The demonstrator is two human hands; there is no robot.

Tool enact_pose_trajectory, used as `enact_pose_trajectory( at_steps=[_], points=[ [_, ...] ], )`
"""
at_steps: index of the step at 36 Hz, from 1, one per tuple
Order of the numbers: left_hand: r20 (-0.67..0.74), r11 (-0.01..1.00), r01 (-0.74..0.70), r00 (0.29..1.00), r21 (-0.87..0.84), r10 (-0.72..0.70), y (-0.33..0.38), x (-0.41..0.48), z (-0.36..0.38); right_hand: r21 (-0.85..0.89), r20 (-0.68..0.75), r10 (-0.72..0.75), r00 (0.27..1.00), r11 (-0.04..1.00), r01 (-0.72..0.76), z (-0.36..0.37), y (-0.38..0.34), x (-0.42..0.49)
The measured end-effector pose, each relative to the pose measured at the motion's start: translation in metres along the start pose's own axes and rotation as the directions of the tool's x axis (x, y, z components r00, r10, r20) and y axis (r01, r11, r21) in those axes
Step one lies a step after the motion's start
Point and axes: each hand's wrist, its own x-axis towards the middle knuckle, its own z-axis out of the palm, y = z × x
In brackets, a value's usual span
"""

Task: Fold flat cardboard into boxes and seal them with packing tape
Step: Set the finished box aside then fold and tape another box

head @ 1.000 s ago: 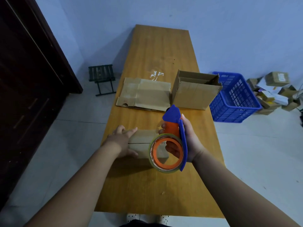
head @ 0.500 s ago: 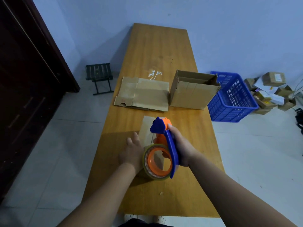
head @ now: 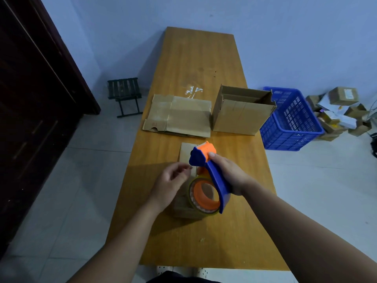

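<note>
My right hand (head: 229, 173) grips the blue and orange tape dispenser (head: 214, 177), with its clear tape roll (head: 204, 198) facing me. It is held over a small cardboard box (head: 183, 210) on the wooden table (head: 183, 58). The dispenser and my hands hide most of the box; one flap (head: 186, 152) sticks out beyond the dispenser. My left hand (head: 171, 180) hovers just left of the dispenser, thumb and fingertips pinched together at its mouth, apparently on the clear tape end.
Farther back lie flat cardboard (head: 179, 117) and an open folded box (head: 240, 113), with a crumpled tape scrap (head: 192, 91) behind them. A blue basket (head: 293, 119) and a pile of parcels (head: 338, 111) sit on the floor at right. A small stool (head: 124, 92) and a dark door (head: 30, 99) are at left.
My left hand has lifted off the small box and curled its fingers toward the dispenser's mouth. The dispenser has tilted forward, orange head pointing away from me.
</note>
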Motion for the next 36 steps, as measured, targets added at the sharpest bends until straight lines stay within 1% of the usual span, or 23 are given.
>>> enact_pose_trajectory(
  at_steps=[1,3,7,9,13,14,16,19,22,26,30,34,36],
  points=[
    [0.04,1.0,0.013,0.999,-0.008,-0.013,0.001,-0.001,0.0,-0.003,-0.004,0.008,1.0,1.0,-0.008,0.0,-0.001,0.001],
    [0.032,0.999,0.036,0.999,0.019,-0.037,0.002,-0.002,0.002,-0.02,-0.015,0.017,1.0,1.0,-0.017,0.0,-0.002,0.002],
    [-0.096,0.989,0.077,0.993,0.126,-0.065,0.0,-0.001,0.012,-0.068,-0.009,0.021,1.0,0.997,-0.021,0.002,-0.004,0.005],
    [-0.158,0.983,0.102,0.984,0.15,-0.078,-0.002,0.001,0.014,-0.093,0.001,0.018,1.0,0.995,-0.017,0.004,-0.006,0.006],
    [-0.271,0.974,0.097,0.962,0.206,-0.038,-0.001,0.002,0.017,-0.14,0.033,-0.006,0.999,0.99,0.01,0.005,-0.009,0.007],
    [-0.294,0.975,0.082,0.956,0.207,-0.018,0.0,0.001,0.015,-0.15,0.037,-0.011,0.999,0.989,0.016,0.005,-0.009,0.007],
    [-0.311,0.988,0.04,0.95,0.147,0.007,0.002,0.0,0.011,-0.17,0.041,-0.016,0.999,0.985,0.023,0.005,-0.011,0.007],
    [-0.254,0.999,-0.023,0.967,0.032,0.031,0.004,-0.001,0.004,-0.209,0.048,-0.014,0.999,0.978,0.024,0.005,-0.013,0.007],
    [-0.196,0.999,-0.051,0.979,0.002,0.05,0.005,-0.002,-0.003,-0.272,0.061,-0.015,0.998,0.962,0.031,0.006,-0.016,0.008],
    [-0.12,0.998,-0.007,0.993,-0.07,-0.001,0.006,-0.002,-0.01,-0.314,0.08,-0.013,0.997,0.949,0.038,0.006,-0.019,0.008],
    [-0.046,0.995,0.021,0.999,-0.094,-0.025,0.01,-0.006,-0.018,-0.356,0.098,-0.043,0.994,0.931,0.076,0.006,-0.022,0.009],
    [0.116,0.988,0.082,0.991,-0.127,-0.067,0.011,-0.013,-0.029,-0.419,0.118,-0.081,0.99,0.899,0.124,0.009,-0.024,0.01],
    [0.153,0.979,0.109,0.985,-0.17,-0.083,0.01,-0.016,-0.033,-0.456,0.112,-0.09,0.99,0.88,0.132,0.01,-0.025,0.01]
  ],
)
